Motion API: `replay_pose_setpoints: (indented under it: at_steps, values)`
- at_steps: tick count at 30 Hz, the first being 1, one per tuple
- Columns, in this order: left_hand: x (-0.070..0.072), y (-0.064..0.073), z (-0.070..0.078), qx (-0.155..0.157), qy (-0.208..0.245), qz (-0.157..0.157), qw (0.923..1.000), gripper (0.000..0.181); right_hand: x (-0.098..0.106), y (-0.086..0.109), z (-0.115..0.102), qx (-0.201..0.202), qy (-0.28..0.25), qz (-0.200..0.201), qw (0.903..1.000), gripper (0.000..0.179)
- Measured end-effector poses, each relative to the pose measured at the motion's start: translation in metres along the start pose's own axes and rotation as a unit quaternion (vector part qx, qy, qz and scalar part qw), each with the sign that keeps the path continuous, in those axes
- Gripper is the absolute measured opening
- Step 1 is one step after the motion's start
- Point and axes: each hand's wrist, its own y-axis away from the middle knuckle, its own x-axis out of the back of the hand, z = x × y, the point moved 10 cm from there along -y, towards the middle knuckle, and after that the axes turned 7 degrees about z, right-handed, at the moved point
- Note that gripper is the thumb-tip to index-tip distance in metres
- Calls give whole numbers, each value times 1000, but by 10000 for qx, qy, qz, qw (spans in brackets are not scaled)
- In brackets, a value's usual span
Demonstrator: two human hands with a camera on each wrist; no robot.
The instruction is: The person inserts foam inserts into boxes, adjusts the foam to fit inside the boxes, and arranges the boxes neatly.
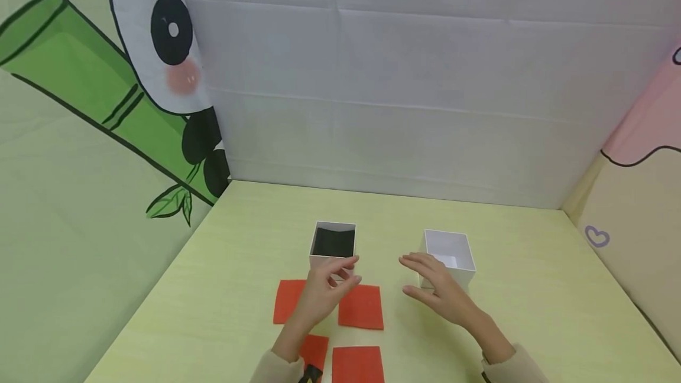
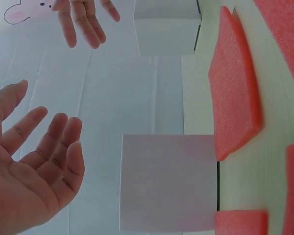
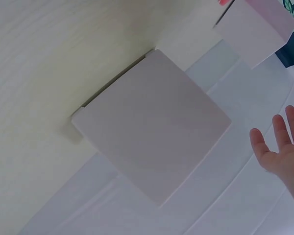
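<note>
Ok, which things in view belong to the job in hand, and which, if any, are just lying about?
Likely the job, being nearest the left hand and right hand:
red foam squares
left white box
black material inside it
right white box

Surroundings, not loose items:
tabletop
white backdrop
bamboo print

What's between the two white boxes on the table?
Between the left box and right box, the head view shows bare tabletop, partly hidden behind the left hand and right hand.
</note>
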Motion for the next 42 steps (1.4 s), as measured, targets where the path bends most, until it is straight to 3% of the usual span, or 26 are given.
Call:
replay_pose_setpoints:
  at_steps: [8,16,20,30,38,42]
  values:
    - [-10,6,2,-22,138,-257,9996,33,15,19,6,-404,-271,354,9982,47]
    - [-17,10,5,-29,78,-422,9991,33,35,22,-16,-10,-543,740,9958,49]
    - [-19,11,8,-86,68,-463,9989,32,46,21,-25,-9,-607,766,9952,48]
    - [-22,12,6,-158,-13,-521,9985,29,55,37,6,-255,-468,774,9956,45]
    - [-22,14,6,-146,-104,-516,9985,27,70,34,2,-144,-424,1097,9930,46]
    - [-21,16,8,-82,-4,-545,9985,27,74,38,17,-174,-293,1212,9920,45]
